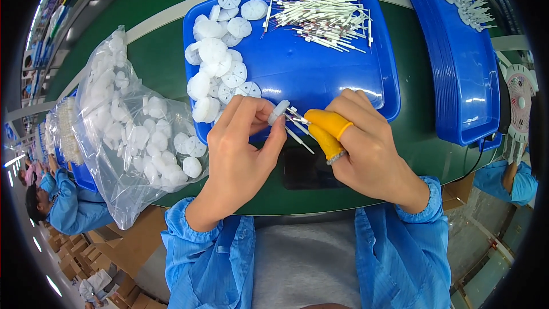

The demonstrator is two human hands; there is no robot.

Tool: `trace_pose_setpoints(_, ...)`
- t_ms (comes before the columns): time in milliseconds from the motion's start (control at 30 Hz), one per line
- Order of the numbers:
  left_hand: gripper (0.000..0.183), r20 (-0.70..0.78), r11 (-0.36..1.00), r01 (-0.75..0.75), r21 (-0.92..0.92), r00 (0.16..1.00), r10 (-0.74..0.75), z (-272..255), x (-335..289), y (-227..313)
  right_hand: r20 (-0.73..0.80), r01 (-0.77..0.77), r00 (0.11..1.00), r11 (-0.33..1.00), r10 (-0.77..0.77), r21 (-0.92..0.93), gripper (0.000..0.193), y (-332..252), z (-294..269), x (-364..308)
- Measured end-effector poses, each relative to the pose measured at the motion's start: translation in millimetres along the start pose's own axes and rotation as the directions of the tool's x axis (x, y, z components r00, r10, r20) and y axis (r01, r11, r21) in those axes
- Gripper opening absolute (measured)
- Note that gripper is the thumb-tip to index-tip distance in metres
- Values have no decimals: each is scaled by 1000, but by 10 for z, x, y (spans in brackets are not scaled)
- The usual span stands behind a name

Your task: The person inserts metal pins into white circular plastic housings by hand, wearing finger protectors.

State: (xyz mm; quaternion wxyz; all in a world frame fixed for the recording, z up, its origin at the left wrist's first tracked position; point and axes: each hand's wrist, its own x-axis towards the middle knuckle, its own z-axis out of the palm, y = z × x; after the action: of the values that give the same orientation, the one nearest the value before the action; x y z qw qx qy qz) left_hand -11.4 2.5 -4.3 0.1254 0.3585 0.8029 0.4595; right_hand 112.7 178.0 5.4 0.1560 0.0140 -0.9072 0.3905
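Between the thumb and fingers of my left hand (243, 137) is a small white plastic disc (278, 112), held on edge. My right hand (360, 143) wears yellow finger cots (327, 129) on two fingers and pinches thin white sticks with wire ends (297, 120) against the disc. Both hands are over the near edge of a blue tray (320, 71). Inside it, many white round discs (214, 51) are heaped along the left side, and a pile of thin white sticks (323, 14) lies at the far side.
A clear plastic bag (137, 137) full of white discs lies left of the tray. Stacked blue trays (463, 80) stand at the right, the top one holding white assembled pieces (463, 0). Beyond them is a pink and white fan (519, 100). A dark flat object (309, 169) lies below my hands.
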Motion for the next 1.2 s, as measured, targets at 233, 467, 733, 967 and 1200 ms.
trace_pose_setpoints(233, 18, -6, 1000, 23, -21, 1000, -23, 8, -19, 6, 34, 13, 999, 998, -11, -67, 40, 89, 34, 9)
trace_pose_setpoints(467, 17, 38, 1000, -4, 3, 999, 4, 5, -27, 30, 25, 49, 999, 997, -48, -58, 39, 64, 103, 14)
trace_pose_setpoints(733, 17, 52, 995, -80, 54, 996, 77, 7, -37, 32, -97, 39, 995, 998, -35, 43, 30, 51, 253, -69)
trace_pose_setpoints(967, 21, 48, 986, -131, 106, 991, 127, 4, -104, 60, -175, 99, 981, 994, -89, 52, 31, 36, 308, -69)
trace_pose_setpoints(1200, 22, -29, 985, -144, 92, 989, 147, 52, -81, -54, -126, -13, 992, 1000, 12, -2, 31, 45, 231, 135)
